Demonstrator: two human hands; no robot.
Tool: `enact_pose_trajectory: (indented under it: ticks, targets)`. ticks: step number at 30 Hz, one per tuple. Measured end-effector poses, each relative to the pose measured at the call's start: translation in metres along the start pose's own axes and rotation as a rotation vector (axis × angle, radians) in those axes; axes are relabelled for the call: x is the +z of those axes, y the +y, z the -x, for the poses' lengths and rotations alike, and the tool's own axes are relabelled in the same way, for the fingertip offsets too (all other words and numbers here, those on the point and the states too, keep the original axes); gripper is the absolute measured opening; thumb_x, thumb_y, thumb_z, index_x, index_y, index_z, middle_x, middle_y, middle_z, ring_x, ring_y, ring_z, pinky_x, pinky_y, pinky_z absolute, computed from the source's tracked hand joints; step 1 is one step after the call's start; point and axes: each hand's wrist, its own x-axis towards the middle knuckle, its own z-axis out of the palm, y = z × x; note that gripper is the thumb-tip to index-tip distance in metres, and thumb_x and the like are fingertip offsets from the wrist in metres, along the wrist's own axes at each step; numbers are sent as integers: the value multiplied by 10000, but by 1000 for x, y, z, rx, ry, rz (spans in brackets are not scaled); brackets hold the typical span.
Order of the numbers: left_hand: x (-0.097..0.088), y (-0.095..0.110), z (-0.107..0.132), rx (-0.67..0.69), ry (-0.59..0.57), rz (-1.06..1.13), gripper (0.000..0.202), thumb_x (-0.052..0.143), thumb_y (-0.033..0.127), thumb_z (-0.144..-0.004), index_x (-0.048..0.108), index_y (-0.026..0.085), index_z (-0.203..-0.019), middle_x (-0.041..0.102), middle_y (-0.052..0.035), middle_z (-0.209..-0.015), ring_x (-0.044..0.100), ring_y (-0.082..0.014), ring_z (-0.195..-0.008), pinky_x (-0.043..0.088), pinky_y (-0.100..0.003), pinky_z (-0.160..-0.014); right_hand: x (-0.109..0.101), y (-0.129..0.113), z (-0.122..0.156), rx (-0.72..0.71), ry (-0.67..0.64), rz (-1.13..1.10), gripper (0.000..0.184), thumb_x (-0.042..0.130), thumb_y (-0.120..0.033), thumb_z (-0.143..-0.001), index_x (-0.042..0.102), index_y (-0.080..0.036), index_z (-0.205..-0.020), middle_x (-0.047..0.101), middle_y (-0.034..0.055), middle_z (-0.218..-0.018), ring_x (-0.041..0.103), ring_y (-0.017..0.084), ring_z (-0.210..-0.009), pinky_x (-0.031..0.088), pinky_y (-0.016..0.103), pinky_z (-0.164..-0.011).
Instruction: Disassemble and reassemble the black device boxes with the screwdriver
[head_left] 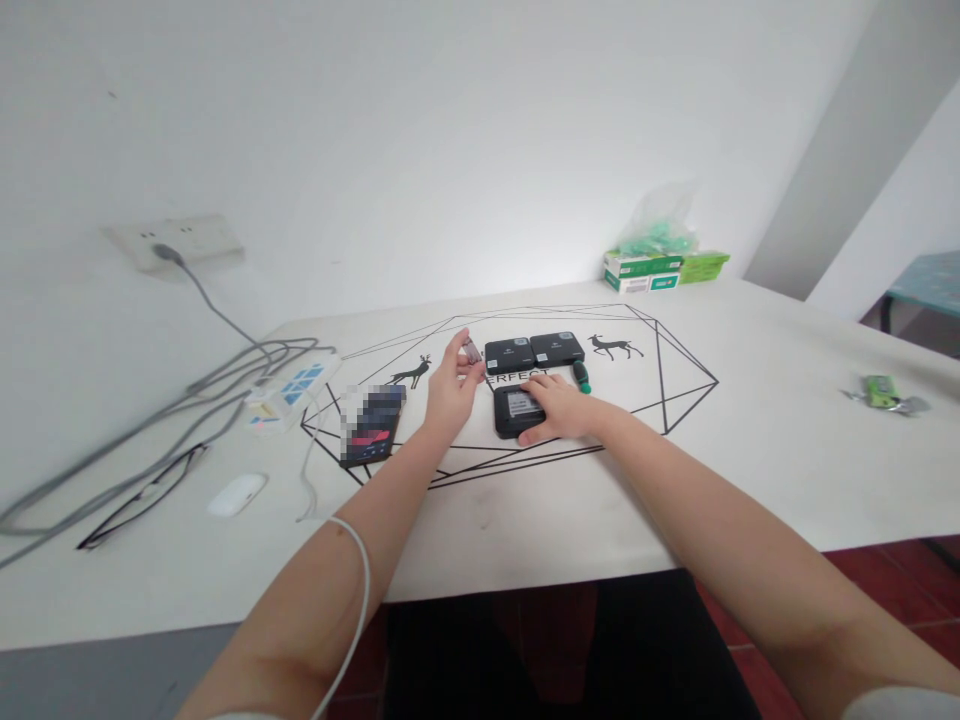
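My left hand [451, 390] is raised a little above the table and pinches a small silvery part [472, 350] between thumb and fingertips. My right hand [559, 408] lies over a small black box [514, 411] with a label on its top, fingers wrapped round its right side. Two more black boxes [534, 353] lie side by side just behind it. A green-handled screwdriver [581, 376] rests right of them, close to my right fingertips.
A phone [371, 427] lies left of my left hand. Further left are a power strip [291, 393], grey cables [150, 440], glasses [139, 497] and a white mouse [236, 494]. Green boxes [660, 270] stand at the back; a green item [883, 392] lies far right.
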Motion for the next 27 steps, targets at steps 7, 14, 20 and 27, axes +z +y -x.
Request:
enact_pose_trajectory:
  ticks: [7,14,20,27]
  targets:
    - [4,-7,-7,-283,140,215,715,685,186,-916,421,295,-1572,652,23,-852,732,-160,-750,652,-315,-759,2,1,-2,-30,21,-17,1037,880,-723,-665,548,-178,-1482,554,226,-1478,503,461,-1369,430,628,-1176]
    - [-2,-32,-12,-671,236,480,697,690,98,-929,358,269,-1518,667,18,-888,737,-123,-681,667,-371,-818,1,12,-4,-98,4,-82,1105,892,-720,-644,518,-158,-1519,522,230,-1532,462,451,-1437,390,623,-1220]
    - [-2,-35,-11,-681,95,472,667,750,129,-907,432,266,-1477,692,11,-875,727,-127,-642,667,-398,-802,1,24,-7,-225,-42,-165,1171,883,-750,-626,490,-136,-1542,451,255,-1613,363,436,-1554,275,617,-1297]
    - [-5,-35,-8,-691,66,483,647,773,123,-891,452,258,-1436,712,1,-902,753,-140,-687,661,-428,-856,5,27,-10,-229,-17,-167,1183,895,-762,-582,513,-167,-1530,457,253,-1612,359,450,-1553,244,649,-1295]
